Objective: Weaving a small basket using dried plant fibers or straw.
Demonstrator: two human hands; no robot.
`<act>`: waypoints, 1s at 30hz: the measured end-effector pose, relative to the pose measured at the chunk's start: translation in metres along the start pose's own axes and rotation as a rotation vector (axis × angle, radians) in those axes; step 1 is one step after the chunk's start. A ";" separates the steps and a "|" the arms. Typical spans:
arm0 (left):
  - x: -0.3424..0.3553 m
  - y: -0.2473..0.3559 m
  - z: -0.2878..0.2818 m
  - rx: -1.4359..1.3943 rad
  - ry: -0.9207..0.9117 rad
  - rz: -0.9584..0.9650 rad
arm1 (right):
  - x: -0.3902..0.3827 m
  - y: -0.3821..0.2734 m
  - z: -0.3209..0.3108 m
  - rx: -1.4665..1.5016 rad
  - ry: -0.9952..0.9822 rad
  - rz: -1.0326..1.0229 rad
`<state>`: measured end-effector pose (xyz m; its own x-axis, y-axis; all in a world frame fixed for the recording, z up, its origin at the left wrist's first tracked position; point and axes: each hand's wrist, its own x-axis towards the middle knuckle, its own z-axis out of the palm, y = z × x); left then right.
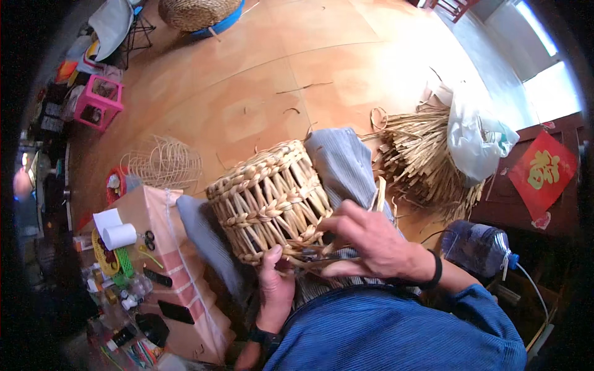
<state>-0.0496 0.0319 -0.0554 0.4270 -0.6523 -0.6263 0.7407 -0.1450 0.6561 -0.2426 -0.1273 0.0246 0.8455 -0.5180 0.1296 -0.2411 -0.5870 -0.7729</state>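
Note:
A woven straw basket (267, 199) with braided bands and open slanting strands lies tilted across my lap. My left hand (276, 290) is closed on its near edge, the thumb pressed on the outside. At the lower right edge, my right hand (377, 244) has bent fingers around loose straw strands; the forefinger and thumb stand apart, and the exact grip is partly hidden. One pale straw end (379, 193) sticks up behind that hand. Grey striped cloth (340, 157) covers my legs beneath the basket.
To the right lies a large straw bundle (421, 151) under a white plastic bag (473, 133), near a water jug (475, 247). At left, a cloth-covered table (162, 216) carries a phone (176, 311), scissors (148, 240) and a paper roll (119, 236). A pink stool (99, 103) stands beyond.

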 end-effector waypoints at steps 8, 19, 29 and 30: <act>-0.002 0.015 -0.002 -0.109 -0.141 -0.134 | 0.017 -0.036 0.001 -0.001 0.131 0.032; -0.003 -0.005 -0.002 0.431 -0.027 0.217 | 0.047 -0.023 0.048 -0.049 0.034 0.155; 0.021 -0.053 -0.018 0.430 -0.133 0.186 | 0.038 0.004 0.061 -0.184 0.001 0.238; 0.024 -0.052 -0.018 0.437 -0.113 0.118 | 0.041 -0.009 0.053 -0.151 -0.012 0.213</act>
<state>-0.0686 0.0367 -0.1123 0.4182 -0.7564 -0.5030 0.3918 -0.3494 0.8511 -0.1805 -0.1100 0.0042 0.7735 -0.6329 -0.0346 -0.4821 -0.5520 -0.6804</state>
